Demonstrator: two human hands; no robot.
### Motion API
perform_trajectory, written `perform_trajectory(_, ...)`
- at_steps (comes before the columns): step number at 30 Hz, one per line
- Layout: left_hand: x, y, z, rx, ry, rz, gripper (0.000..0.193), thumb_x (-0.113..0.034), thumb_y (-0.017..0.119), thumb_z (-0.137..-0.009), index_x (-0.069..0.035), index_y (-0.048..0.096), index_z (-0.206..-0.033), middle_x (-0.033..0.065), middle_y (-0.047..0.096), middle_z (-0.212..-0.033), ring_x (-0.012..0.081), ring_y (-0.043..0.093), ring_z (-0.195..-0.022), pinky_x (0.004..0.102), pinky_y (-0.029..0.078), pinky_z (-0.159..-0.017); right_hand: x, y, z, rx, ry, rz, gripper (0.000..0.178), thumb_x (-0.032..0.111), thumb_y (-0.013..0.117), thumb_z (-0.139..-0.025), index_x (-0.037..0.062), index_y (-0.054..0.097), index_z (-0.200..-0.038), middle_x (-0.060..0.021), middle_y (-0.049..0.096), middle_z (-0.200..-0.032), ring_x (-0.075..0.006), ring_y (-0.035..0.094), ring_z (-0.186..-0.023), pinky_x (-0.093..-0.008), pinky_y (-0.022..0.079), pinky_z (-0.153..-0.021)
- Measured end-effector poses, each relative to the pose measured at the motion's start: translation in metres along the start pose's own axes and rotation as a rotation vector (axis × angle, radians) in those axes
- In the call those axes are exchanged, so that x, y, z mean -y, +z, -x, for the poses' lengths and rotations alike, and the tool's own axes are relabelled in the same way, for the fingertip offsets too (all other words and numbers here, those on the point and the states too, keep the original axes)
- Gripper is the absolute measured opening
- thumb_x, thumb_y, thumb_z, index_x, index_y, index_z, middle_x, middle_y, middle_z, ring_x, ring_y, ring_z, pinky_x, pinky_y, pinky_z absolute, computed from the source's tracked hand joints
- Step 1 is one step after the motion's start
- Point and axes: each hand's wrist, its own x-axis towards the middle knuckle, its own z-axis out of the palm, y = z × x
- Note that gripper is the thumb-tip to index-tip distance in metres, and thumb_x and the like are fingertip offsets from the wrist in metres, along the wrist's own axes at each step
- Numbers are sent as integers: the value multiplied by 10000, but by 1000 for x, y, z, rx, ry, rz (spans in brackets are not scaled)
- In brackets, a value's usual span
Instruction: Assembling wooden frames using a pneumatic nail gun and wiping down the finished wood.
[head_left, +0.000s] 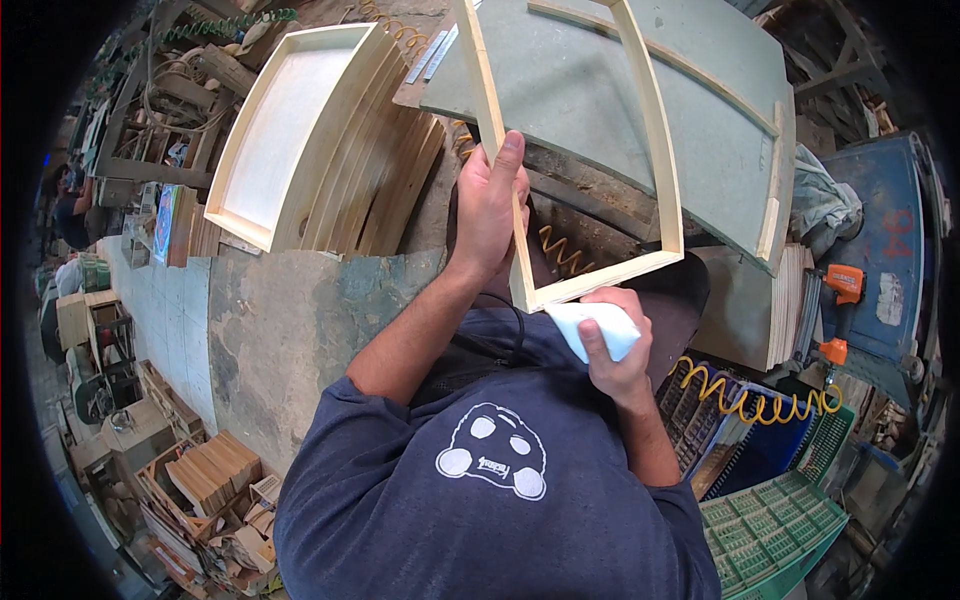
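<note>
My left hand (486, 212) is wrapped round the left side of a thin rectangular wooden frame (664, 160), thumb up along the strip. The frame tilts up over my lap, and its far end runs out of view at the top. In my right hand (625, 360) is a white squeeze bottle (596, 328), gripped between thumb and fingers. Its narrow tip touches or nearly touches the frame's near edge, close to the near left corner. The fingers behind the bottle are partly hidden.
Beyond the frame lies a grey-green work board (600, 110) with wooden strips fixed on it. Stacked wooden trays (290, 130) stand at the left. An orange nail gun (842, 290) with a coiled yellow hose (735, 405) is at the right, above green plastic crates (770, 530).
</note>
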Motion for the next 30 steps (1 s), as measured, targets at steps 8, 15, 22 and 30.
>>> perform_trajectory(8, 6, -1, -4, -27, -62, 88, 379, -472, 534, -918, -149, 388, -784, -63, 369, -573, 15, 318, -405, 179, 285, -328, -22, -37, 20, -182, 461, -937, 414, 436, 486, -936, 35, 491, -1035, -82, 531, -669, -122, 494, -483, -220, 383, -415)
perform_trajectory(15, 19, 11, 2, -87, -74, 287, 406, -530, 397, -947, -133, 400, -863, -32, 328, -581, 53, 295, -430, 188, 286, -339, -47, -58, 53, 214, 367, -1693, 654, 571, 277, -955, -1, 456, -1215, -404, 405, -1258, -329, 646, -736, -236, 442, -375)
perform_trajectory(22, 26, 56, 20, 49, -88, 379, 387, -426, 288, -1004, -95, 466, -910, 39, 508, -761, 157, 513, -669, 317, 462, -641, -28, -53, 58, 231, 320, -1601, 609, 551, 505, -887, 0, 580, -1136, -337, 68, -1469, -489, 384, -1242, -495, 529, -832)
perform_trajectory(30, 55, 67, 38, 429, -284, 204, 334, -298, 402, -999, -37, 519, -1171, 126, 576, -1192, 203, 522, -1119, 365, 392, -970, -14, -67, 56, 149, 239, -1401, 539, 548, 565, -851, 113, 621, -1163, -224, -29, -1523, -478, 231, -1338, -628, 367, -981)
